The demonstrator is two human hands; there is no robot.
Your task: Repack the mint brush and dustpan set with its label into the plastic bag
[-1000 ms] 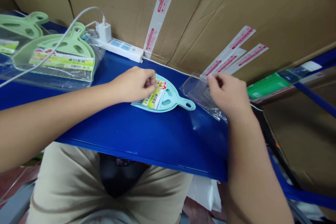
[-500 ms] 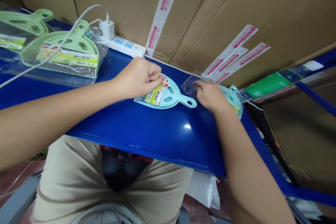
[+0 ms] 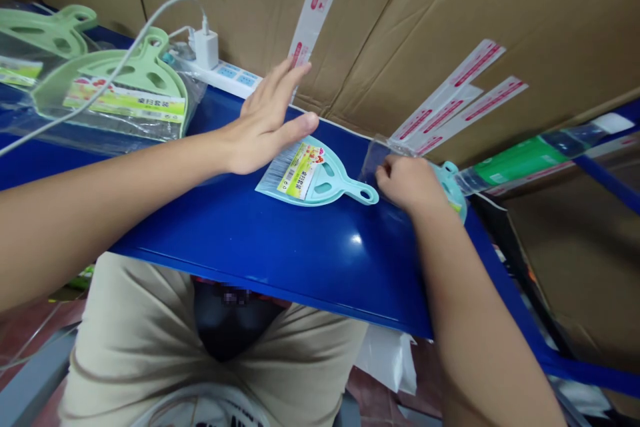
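Observation:
A light-blue dustpan and brush set [image 3: 327,177] lies flat on the blue table [image 3: 280,247], its bristles and a yellow-green label showing and its handle pointing right. My left hand [image 3: 267,127] hovers over the set's far left edge, fingers stretched out and thumb apart, holding nothing. To the right of the handle, my right hand [image 3: 413,181] is curled on a clear plastic bag [image 3: 374,155]; its fingertips are partly hidden. Just beyond that hand, a second light-blue dustpan [image 3: 453,187] shows in part behind my wrist.
Wrapped green dustpan sets [image 3: 130,90] lie at the left, crossed by a white cable [image 3: 145,33]. A power strip [image 3: 235,79] with a charger runs along the cardboard [image 3: 240,0]. Tape strips [image 3: 453,103] hang there, and a green-labelled bottle [image 3: 525,159] lies at the right.
My left hand has opened from a closed fist and lifted off the dustpan set, uncovering bristles and label. The right hand's fingers have curled in on the plastic bag.

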